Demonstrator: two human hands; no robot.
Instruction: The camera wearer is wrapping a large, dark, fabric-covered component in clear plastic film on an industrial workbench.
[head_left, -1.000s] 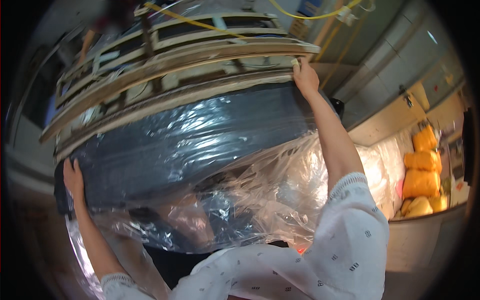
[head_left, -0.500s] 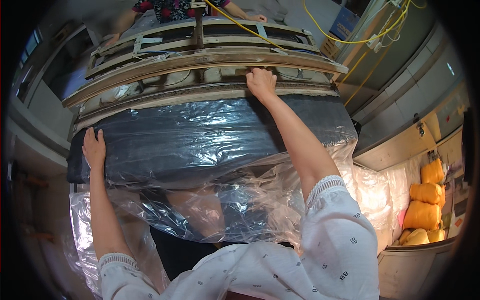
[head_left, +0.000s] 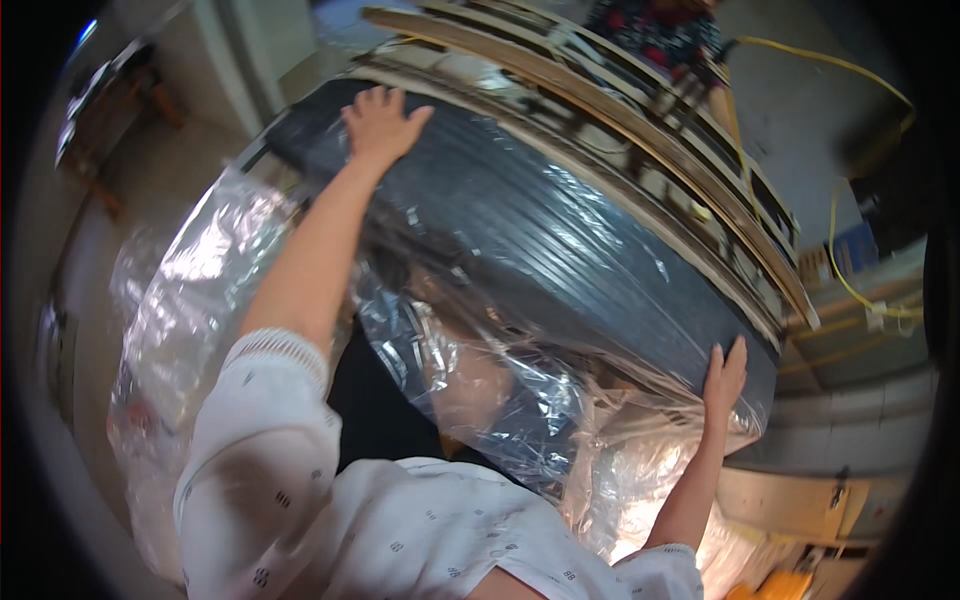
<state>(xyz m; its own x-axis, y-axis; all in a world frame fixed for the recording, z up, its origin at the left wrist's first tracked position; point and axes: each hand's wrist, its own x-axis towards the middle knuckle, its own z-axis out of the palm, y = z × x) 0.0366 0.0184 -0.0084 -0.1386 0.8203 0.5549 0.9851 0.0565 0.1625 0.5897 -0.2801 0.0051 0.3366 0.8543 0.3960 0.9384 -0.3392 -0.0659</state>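
A long dark surface (head_left: 560, 240) lies in front of me under clear plastic film (head_left: 450, 365), which drapes down over its near edge toward my lap. Near the far left end, my left hand (head_left: 383, 125) rests flat on the covered surface with fingers spread. At the right end, my right hand (head_left: 726, 378) lies on the film with its fingers stretched out. Neither hand holds anything. Along the surface's far side runs a slatted wooden frame (head_left: 640, 120).
Across the frame is another person (head_left: 660, 50) in dark patterned clothing. A yellow cable (head_left: 845, 275) hangs at the right, close to a blue box (head_left: 855, 247). More crumpled film (head_left: 200, 260) hangs at the left, and an orange bundle (head_left: 785, 583) shows at the lower right.
The view has tilted. My right hand has left the wooden frame's edge and now lies on the film at the right end. My left hand has its fingers spread wider on the surface.
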